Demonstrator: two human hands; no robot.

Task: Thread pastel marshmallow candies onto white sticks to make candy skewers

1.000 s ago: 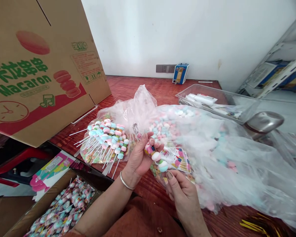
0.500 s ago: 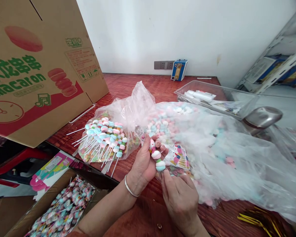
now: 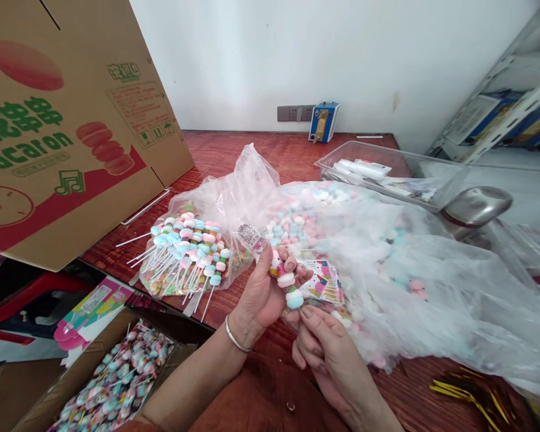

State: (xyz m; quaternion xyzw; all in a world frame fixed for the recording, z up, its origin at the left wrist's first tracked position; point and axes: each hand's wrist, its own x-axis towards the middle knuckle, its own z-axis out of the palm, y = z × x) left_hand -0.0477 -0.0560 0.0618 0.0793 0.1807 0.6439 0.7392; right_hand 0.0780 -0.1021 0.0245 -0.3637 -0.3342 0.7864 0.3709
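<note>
My left hand [image 3: 263, 291] is closed round a candy skewer [image 3: 288, 285] of pink, white and blue pieces, partly inside a small clear wrapper [image 3: 251, 235] that sticks up past my thumb. My right hand [image 3: 326, 354] sits just below, its fingertips pinched at the skewer's lower end. A stack of printed paper cards [image 3: 326, 282] lies right behind the hands. To the left, a pile of finished skewers [image 3: 186, 249] with white sticks rests on a plastic bag. A large clear bag of loose candies [image 3: 387, 264] spreads to the right.
A big Macaron cardboard box [image 3: 63, 132] leans at the left. An open carton of wrapped skewers [image 3: 112, 384] stands below the red wooden table [image 3: 234, 156]. A clear tray [image 3: 387, 174] sits behind, gold twist ties [image 3: 472, 393] lie at the right front, and a metal shelf [image 3: 504, 102] stands right.
My right hand has slid a little down and right while staying at the skewer's lower end. The left hand keeps its hold; the view has shifted slightly.
</note>
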